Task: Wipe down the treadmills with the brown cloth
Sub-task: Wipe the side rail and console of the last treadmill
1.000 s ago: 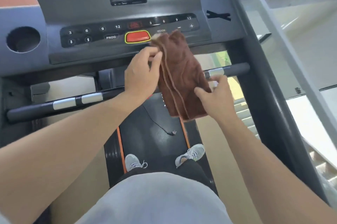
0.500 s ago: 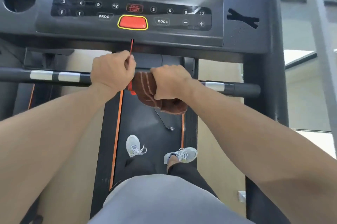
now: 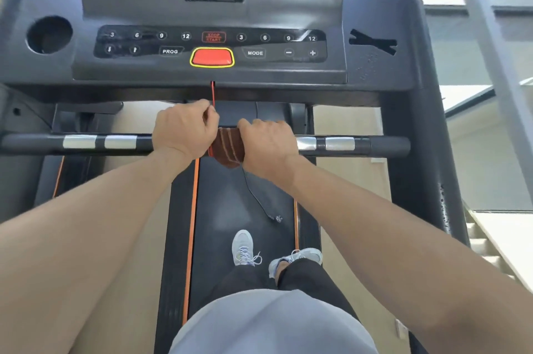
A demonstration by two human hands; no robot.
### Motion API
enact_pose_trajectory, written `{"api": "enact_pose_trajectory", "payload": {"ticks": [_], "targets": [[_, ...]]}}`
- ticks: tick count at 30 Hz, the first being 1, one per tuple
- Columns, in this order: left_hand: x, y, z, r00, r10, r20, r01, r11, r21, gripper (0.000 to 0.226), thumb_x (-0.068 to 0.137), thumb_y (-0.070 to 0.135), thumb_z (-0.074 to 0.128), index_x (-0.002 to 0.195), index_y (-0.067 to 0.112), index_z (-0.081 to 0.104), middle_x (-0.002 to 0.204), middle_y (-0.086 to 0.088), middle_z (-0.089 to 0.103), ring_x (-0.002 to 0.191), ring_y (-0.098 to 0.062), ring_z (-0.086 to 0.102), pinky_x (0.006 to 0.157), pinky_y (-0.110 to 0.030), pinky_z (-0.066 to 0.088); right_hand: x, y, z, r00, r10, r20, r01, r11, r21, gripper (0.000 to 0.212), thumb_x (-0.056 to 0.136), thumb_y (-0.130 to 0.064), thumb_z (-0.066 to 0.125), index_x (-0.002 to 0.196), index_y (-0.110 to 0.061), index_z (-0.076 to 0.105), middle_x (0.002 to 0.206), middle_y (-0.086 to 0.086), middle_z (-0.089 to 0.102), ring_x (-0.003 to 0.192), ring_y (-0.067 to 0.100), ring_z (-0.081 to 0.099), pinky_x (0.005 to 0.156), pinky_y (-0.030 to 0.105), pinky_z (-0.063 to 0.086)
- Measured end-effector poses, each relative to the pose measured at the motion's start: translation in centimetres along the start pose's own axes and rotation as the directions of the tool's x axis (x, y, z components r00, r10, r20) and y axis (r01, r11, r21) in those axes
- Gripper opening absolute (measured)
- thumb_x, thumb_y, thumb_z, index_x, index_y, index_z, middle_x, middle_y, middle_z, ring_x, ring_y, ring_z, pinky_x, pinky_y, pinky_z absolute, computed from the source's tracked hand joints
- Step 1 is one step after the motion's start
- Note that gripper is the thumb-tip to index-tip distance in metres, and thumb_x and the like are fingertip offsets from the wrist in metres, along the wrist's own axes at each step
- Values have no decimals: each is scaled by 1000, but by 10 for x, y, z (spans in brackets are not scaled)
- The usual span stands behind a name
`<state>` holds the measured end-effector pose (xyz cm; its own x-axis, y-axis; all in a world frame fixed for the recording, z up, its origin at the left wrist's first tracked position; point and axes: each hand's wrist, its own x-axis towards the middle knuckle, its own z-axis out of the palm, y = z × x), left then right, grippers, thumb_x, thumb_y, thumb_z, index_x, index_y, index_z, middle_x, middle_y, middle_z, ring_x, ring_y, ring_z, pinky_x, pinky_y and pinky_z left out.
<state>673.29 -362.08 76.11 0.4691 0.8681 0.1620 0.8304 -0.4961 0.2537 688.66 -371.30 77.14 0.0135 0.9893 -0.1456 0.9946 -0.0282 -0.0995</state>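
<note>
Grey and white, two trainers (image 3: pixel 244 247) stand on the one black running belt (image 3: pixel 227 209), which has an orange stripe (image 3: pixel 191 209) down each side, two in all. Farther on, one dark handlebar (image 3: pixel 375 146) runs crosswise, left to right, with four silver sensor bands (image 3: pixel 79 141), two on each side. The brown cloth (image 3: pixel 227 147) is folded over the bar's middle, its long axis across the bar and its loose end hanging toward the belt. The right hand (image 3: pixel 269 146) has its fingers curled over cloth and bar together. The left hand (image 3: pixel 184 128) sits just beside it, fingers curled; it seems to pinch the red cord (image 3: pixel 213 92), though the grip is partly hidden. Beyond, one console (image 3: pixel 210 45) carries one red button (image 3: pixel 212 57).
</note>
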Motion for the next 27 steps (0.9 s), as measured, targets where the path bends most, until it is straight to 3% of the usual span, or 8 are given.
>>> {"api": "enact_pose_trajectory", "payload": {"ticks": [3, 7, 9, 11, 14, 20, 24, 27], "targets": [[1, 0, -1, 1000, -23, 6, 23, 1000, 9, 34, 97, 32, 44, 68, 15, 49, 56, -12, 51, 54, -38, 47, 56, -37, 31, 20, 11, -18, 963, -64, 263, 47, 996, 72, 40, 72, -49, 75, 98, -24, 57, 73, -6, 54, 72, 27, 59, 66, 33, 43], [3, 0, -2, 996, -77, 48, 76, 997, 14, 34, 98, 29, 50, 68, 16, 50, 57, -8, 48, 55, -37, 44, 58, -36, 31, 40, 16, -29, 827, -83, 555, -30, 981, 192, 47, 66, -45, 82, 105, -24, 65, 89, -3, 69, 78, 22, 64, 68, 33, 53], [4, 0, -3, 996, -76, 56, 76, 997, -1, 33, 98, 29, 51, 67, 16, 51, 57, -6, 46, 56, -36, 44, 58, -35, 30, 34, 11, -26, 880, -37, 473, -32, 990, 137, 43, 69, -45, 79, 102, -24, 62, 84, -4, 65, 75, 24, 63, 66, 34, 50], [4, 0, -4, 995, -77, 66, 78, 997, -8, 33, 97, 29, 52, 67, 16, 50, 59, -5, 46, 58, -35, 43, 60, -35, 30, 13, 3, -8, 985, 36, 171, -36, 999, -6, 39, 75, -45, 76, 100, -25, 55, 82, -3, 60, 74, 27, 61, 66, 34, 39], [4, 0, -5, 994, -67, 83, 69, 997, -21, 34, 97, 30, 52, 65, 17, 48, 59, -5, 47, 60, -36, 44, 61, -35, 31, -11, -9, 16, 989, 36, -147, -54, 991, -119, 37, 74, -30, 78, 101, -21, 55, 86, 3, 64, 75, 29, 64, 68, 37, 32], [3, 4, -9, 991, -85, 103, 90, 995, -42, 35, 96, 29, 53, 64, 16, 49, 56, -4, 43, 58, -35, 41, 61, -34, 31, -2, -1, 12, 992, -14, -122, 1, 995, -103, 31, 80, -33, 67, 91, -24, 41, 83, 0, 65, 73, 29, 65, 66, 35, 30], [3, 3, -9, 989, -100, 112, 107, 993, -52, 36, 96, 30, 53, 63, 19, 45, 54, -1, 38, 59, -36, 41, 62, -34, 31, 4, 2, 11, 997, -26, -70, 20, 996, -85, 47, 79, -60, 68, 88, -23, 40, 77, -2, 64, 64, 30, 59, 60, 33, 32], [4, 2, -8, 986, -110, 123, 118, 991, -67, 37, 95, 30, 53, 61, 20, 42, 55, -3, 40, 60, -37, 42, 62, -35, 33, 7, 5, 2, 1000, -31, -4, 31, 997, -67, 38, 81, -50, 67, 92, -24, 42, 84, -1, 68, 65, 32, 54, 61, 34, 35]]}}
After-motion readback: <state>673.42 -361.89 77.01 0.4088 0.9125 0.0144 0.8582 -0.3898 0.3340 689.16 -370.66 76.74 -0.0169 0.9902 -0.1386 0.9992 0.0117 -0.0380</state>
